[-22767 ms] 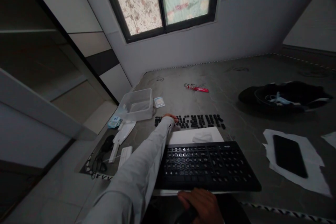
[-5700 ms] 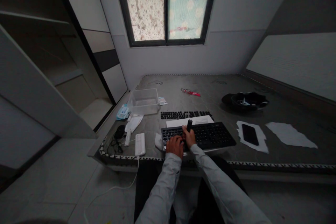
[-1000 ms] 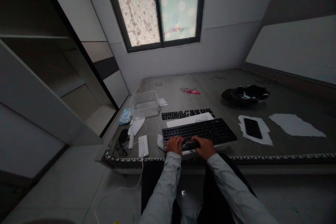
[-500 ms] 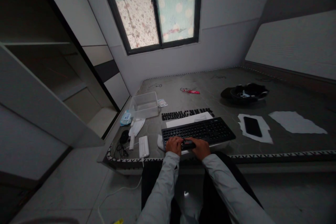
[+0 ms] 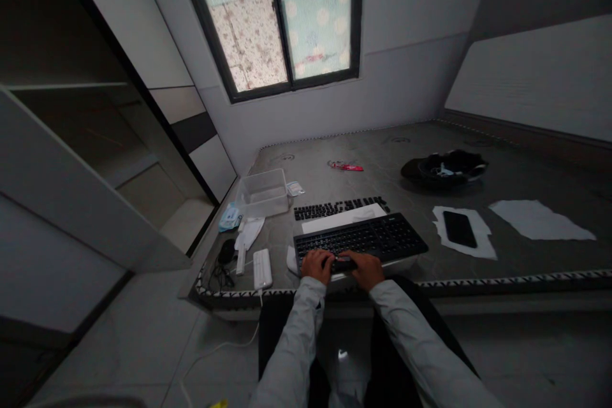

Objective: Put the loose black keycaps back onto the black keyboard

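Working near edge of black keyboard (image 5: 361, 243) at near middle of desk (image 5: 478, 169). Left hand (image 5: 316, 264) pressing down on keyboard's near-left rows, grip state unclear. Right hand (image 5: 366, 268) clamping small dark tool (image 5: 343, 263) lying across bottom row. Loose keycaps (image 5: 337, 208) lying just beyond, far side. Advising: bracing board, keeping tool low, levering gently.

The dark tool (image 5: 343, 263), upright seconds ago, now lies flat on the keyboard (image 5: 377, 239) between both hands.

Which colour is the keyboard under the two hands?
The keyboard is black, seen in the head view.
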`<state>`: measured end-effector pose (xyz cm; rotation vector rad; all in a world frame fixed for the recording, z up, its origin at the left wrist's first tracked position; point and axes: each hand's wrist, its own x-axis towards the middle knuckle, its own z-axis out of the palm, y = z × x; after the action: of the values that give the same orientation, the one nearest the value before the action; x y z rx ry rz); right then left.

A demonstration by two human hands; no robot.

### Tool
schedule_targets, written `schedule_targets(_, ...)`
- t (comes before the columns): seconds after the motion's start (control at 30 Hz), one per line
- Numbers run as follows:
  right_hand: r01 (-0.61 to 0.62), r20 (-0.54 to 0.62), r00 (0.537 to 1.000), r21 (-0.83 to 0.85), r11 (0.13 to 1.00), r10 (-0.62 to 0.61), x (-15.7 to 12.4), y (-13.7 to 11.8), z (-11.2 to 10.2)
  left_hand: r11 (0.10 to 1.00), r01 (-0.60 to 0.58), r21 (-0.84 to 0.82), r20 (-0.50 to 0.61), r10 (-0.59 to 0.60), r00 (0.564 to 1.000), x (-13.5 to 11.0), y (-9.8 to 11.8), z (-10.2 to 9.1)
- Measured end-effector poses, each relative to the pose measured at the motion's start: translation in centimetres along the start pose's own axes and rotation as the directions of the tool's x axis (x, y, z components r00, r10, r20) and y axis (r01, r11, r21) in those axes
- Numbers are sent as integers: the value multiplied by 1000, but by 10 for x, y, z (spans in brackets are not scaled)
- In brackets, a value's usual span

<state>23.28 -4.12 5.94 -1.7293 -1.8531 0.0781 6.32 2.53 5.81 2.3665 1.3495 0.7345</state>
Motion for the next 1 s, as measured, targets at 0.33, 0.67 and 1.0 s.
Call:
schedule_targets(0.33, 100, 80, 991, 57, 993, -105, 1, 7, -1, 1000, -23, 17, 27, 23, 999, -3, 3, -4)
schedule_targets(0.67, 65, 42, 997, 68, 996, -68, 1, 5, 0, 999, -36, 11, 3, 36, 999, -6, 10, -12)
schedule_targets(1.0, 121, 79, 988, 141, 983, -133, 1, 5, 1, 999, -6, 40, 8, 6, 1000, -4, 4, -4)
